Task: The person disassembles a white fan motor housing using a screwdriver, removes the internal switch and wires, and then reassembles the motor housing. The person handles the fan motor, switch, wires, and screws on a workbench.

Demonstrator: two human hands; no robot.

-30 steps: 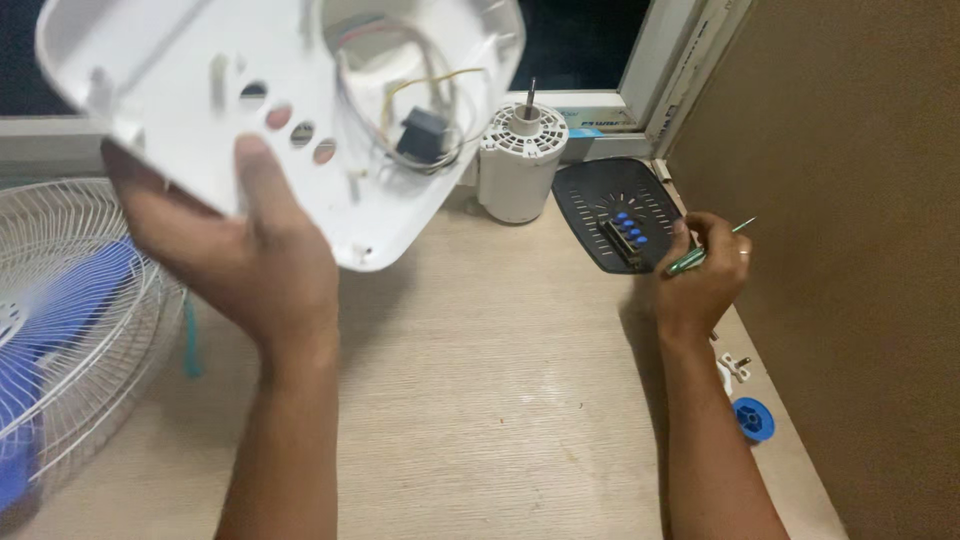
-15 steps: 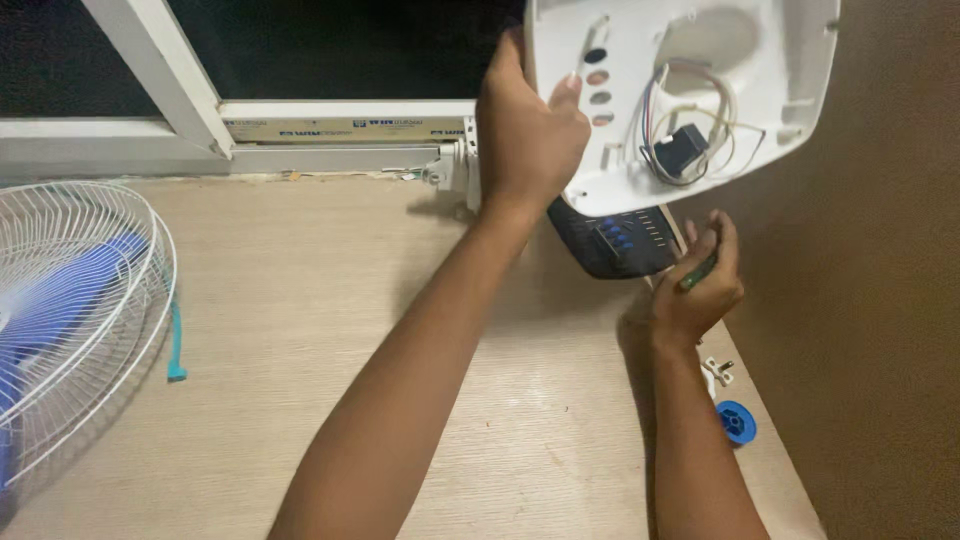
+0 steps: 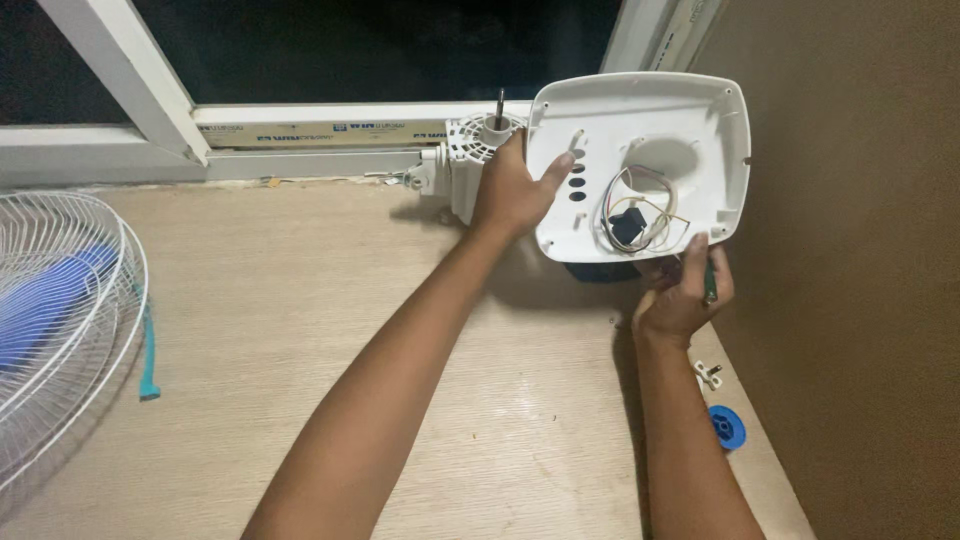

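My left hand (image 3: 512, 190) grips the left edge of a white plastic fan housing cover (image 3: 650, 130), its inner side facing me. Thin wires and a small black block (image 3: 628, 225) sit inside it. My right hand (image 3: 678, 295) holds a green-handled screwdriver (image 3: 710, 282), and its fingers touch the cover's lower right edge. A dark control panel (image 3: 598, 271) lies on the table, mostly hidden under the cover. Just behind my left hand stands a white fan motor (image 3: 468, 150) with an upright metal shaft.
A white wire fan grille (image 3: 60, 330) with a blue blade lies at the left, a teal strip (image 3: 148, 352) beside it. A small white plug (image 3: 708, 375) and a blue round cap (image 3: 727, 427) lie near the brown wall (image 3: 860, 280). A window frame (image 3: 300, 125) runs along the back.
The white cover has come down and sits lower over the dark panel. My right hand has risen to touch its lower edge, still holding the screwdriver.
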